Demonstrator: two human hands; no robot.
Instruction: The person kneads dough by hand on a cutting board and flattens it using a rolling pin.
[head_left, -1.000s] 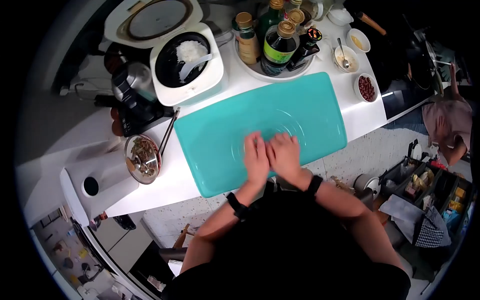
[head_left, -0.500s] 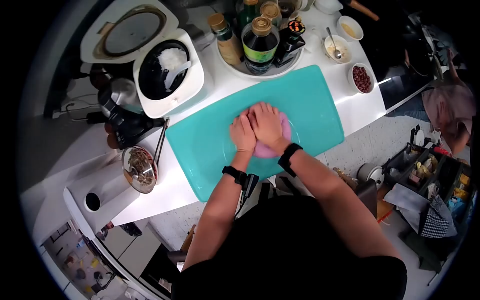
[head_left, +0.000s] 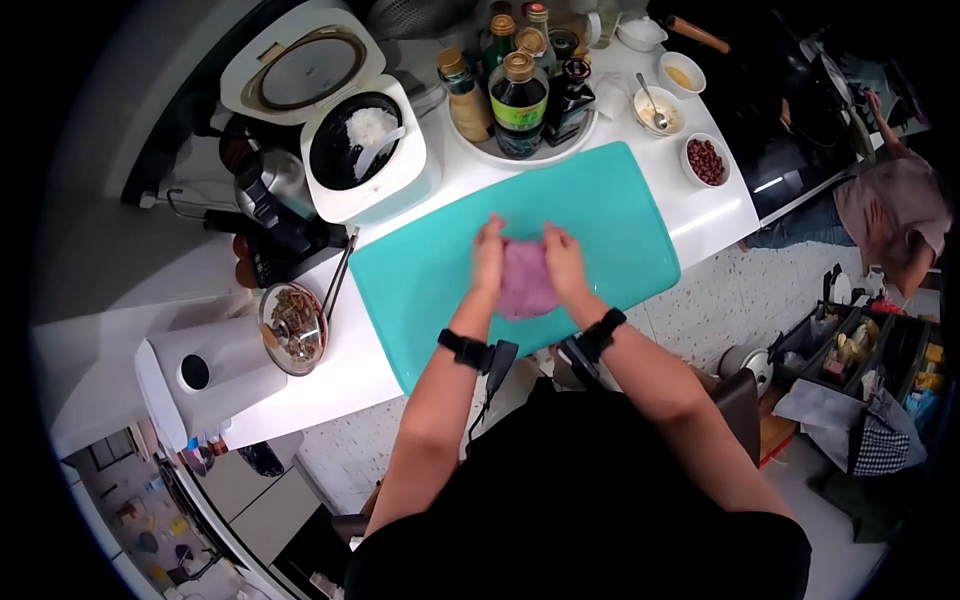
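A purple-pink lump of dough lies near the middle of a teal mat on the white counter. My left hand is at the dough's left side, its fingers curled along the edge. On the opposite side my right hand holds the right edge, fingers bent and slightly blurred. The dough shows between the two hands, its near end uncovered. Both wrists wear black bands.
Behind the mat are an open rice cooker and a round tray of bottles. Small bowls, one with red beans, stand at the right. A glass-lidded bowl and chopsticks are left. Another person is at far right.
My hands, pressed close together on top of the dough half a second ago, have moved apart to its two sides. More of the dough now shows. The camera view has shifted slightly.
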